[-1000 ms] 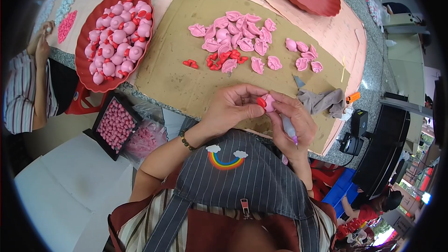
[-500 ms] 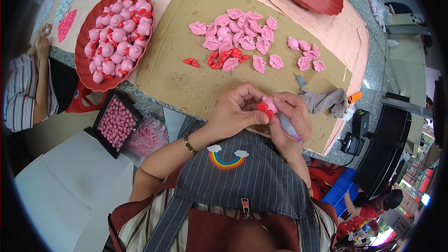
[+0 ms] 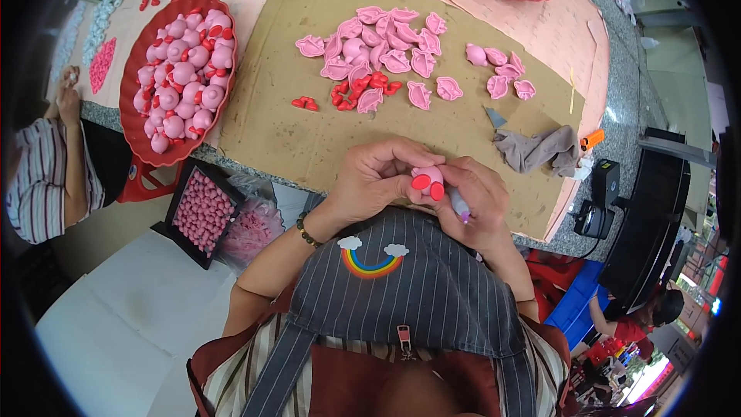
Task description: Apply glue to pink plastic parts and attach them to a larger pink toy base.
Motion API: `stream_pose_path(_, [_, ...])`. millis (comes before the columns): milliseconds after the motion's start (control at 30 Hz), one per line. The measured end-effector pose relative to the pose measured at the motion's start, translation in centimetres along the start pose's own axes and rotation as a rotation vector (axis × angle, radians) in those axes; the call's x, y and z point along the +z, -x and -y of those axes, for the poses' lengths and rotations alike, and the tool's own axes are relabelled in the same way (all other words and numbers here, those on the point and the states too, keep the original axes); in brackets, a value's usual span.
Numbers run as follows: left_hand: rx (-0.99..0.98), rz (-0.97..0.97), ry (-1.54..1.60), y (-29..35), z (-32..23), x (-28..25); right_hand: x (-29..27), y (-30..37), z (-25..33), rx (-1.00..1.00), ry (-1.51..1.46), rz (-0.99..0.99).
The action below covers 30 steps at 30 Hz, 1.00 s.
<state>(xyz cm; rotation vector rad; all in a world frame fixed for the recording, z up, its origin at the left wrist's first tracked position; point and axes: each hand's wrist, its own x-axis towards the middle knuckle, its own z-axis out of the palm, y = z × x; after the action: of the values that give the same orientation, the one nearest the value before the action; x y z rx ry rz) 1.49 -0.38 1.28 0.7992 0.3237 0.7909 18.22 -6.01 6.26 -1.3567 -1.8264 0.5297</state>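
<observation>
My left hand (image 3: 370, 181) is closed around a small pink toy figure (image 3: 431, 173) with two red feet, its soles turned toward me. The fingers of my right hand (image 3: 480, 197) touch the figure's other side. Tucked in that same hand is a translucent squeeze bottle (image 3: 458, 202) with a purple tip, partly hidden by the fingers. Beyond my hands, a brown cardboard sheet (image 3: 266, 120) carries pink half-shells (image 3: 395, 60), a heap of red feet pieces (image 3: 355, 95) and a separate red pair (image 3: 305, 103). A smaller pink group (image 3: 498, 87) lies to the right.
A red scalloped tray (image 3: 166, 156) full of pink figures stands at left. Below it are a black tray (image 3: 202, 208) of pink pieces and a plastic bag (image 3: 253, 228). A grey cloth (image 3: 536, 148) and orange cutter (image 3: 592, 140) lie right. Another person's hand (image 3: 68, 93) is far left.
The figure has been turned, so both red soles now show plainly, and it sits slightly nearer my left hand. The bottle stays in my right hand. The whole view has shifted a little.
</observation>
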Motion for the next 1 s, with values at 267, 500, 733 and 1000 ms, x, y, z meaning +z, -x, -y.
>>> stream_pose_path(267, [0.07, -0.058, -0.13, 0.4, 1.1, -0.2, 1.2, 0.7, -0.4, -0.052, 0.024, -0.09])
stream_pose_path(500, [0.072, -0.09, -0.112, 0.6, 1.2, -0.2, 1.8, 0.8, -0.3, -0.035, -0.002, -0.117])
stream_pose_path(733, [0.069, -0.106, -0.156, 0.5, 1.1, -0.2, 2.0, 0.6, -0.2, -0.021, -0.026, -0.136])
stream_pose_path(1000, [0.08, -0.111, -0.179, 0.5, 1.3, -0.2, 2.1, 0.7, -0.2, -0.021, -0.038, -0.143])
